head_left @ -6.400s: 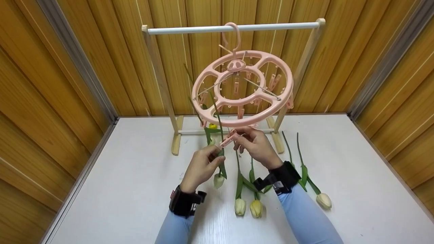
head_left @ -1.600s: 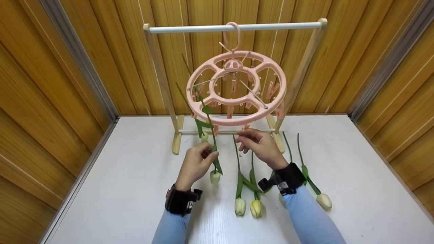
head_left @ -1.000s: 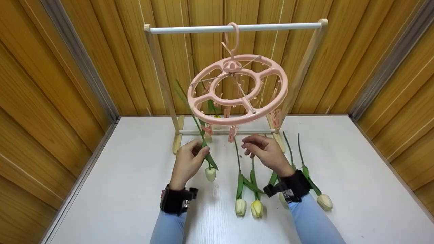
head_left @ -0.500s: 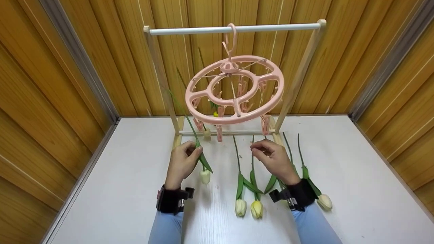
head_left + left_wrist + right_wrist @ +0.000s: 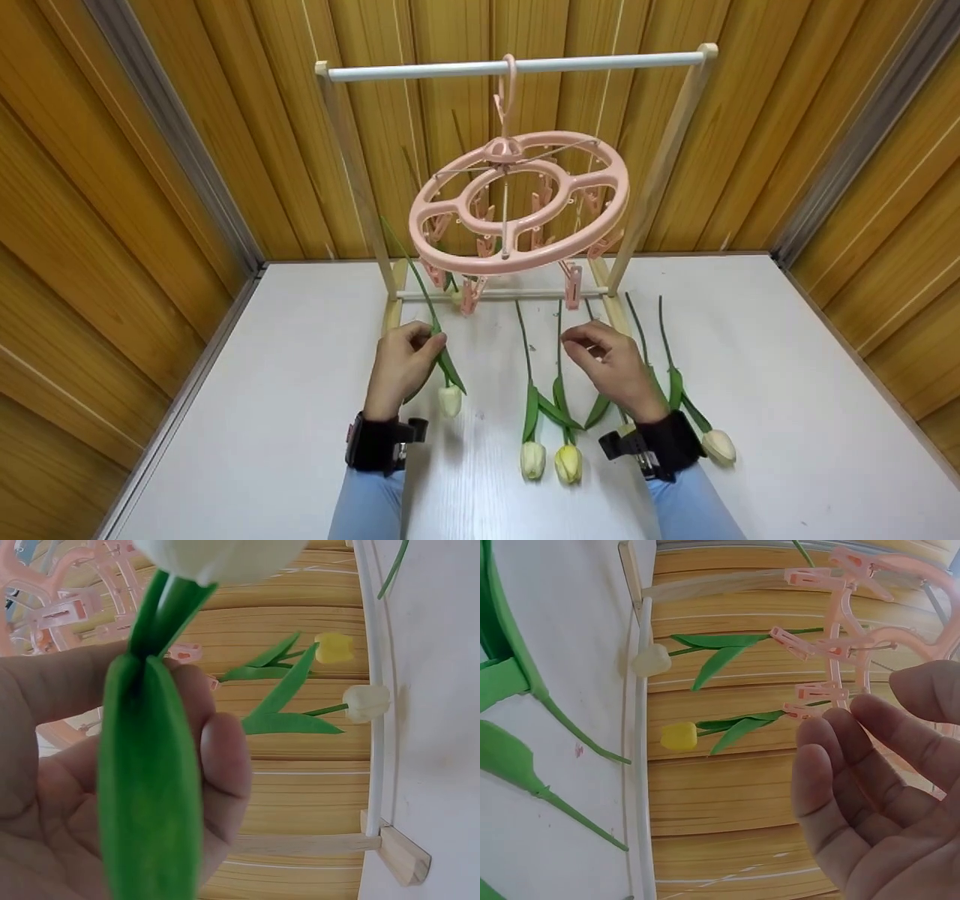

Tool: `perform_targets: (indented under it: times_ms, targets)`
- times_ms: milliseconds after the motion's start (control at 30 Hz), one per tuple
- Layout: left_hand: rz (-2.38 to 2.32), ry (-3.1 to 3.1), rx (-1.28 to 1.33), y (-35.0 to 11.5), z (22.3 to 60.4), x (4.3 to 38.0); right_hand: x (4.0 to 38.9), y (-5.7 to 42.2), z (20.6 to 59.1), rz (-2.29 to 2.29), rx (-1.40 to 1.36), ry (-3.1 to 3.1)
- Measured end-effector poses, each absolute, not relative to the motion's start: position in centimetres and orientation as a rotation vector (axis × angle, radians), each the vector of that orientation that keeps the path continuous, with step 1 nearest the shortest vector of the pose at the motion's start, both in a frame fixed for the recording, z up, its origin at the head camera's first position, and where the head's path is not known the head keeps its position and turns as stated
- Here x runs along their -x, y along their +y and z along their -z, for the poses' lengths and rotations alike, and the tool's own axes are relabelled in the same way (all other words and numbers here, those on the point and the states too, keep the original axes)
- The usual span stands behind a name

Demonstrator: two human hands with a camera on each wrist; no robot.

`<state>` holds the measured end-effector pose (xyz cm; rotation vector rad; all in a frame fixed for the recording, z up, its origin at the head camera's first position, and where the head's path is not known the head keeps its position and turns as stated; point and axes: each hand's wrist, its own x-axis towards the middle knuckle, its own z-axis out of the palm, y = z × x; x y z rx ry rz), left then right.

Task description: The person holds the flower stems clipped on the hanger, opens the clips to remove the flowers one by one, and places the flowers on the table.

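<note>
While a single white tulip [image 5: 450, 402] hung head downward below the left side of the hanger, its stem and leaf were pinched between the thumb and fingers of the left hand [image 5: 401, 369], and its stem slanted up and to the left, near the hanger's edge. The right hand [image 5: 615, 371], well apart from that flower, was raised above the table with its fingers loosely bent and, in the right wrist view, its thumb apart from the fingertips. Two further tulips, one yellow bloom [image 5: 334, 648] and one white bloom [image 5: 367, 703], hung head downward behind the held one, beneath the pink clips [image 5: 572, 286], of which at least eight could be counted. These clips dangled from one pink hanger [image 5: 480, 264], formed of two concentric rings and suspended by one hook from the white upper bar [image 5: 420, 71] of a rack with two wooden uprights. On the white table [image 5: 240, 420] lay five stems [image 5: 523, 337]; three of their flower heads showed fully, two white and one yellow, and another was partly hidden behind the right wrist. Two black wrist straps [image 5: 373, 444] were worn over light-blue sleeves [image 5: 367, 506]; any marking on the left strap's small red tag [image 5: 350, 433] was too small to read.
</note>
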<state>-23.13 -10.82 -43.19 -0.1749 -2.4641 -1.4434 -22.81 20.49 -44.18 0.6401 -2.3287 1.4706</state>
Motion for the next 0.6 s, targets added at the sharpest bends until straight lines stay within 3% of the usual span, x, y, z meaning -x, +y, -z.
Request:
perform_targets:
  times_ms: [600]
  targets:
    - [1.443,-2.589,0.165,-10.4,45.0,23.2,22.5,21.1,45.3,-1.408,-0.694,-2.264]
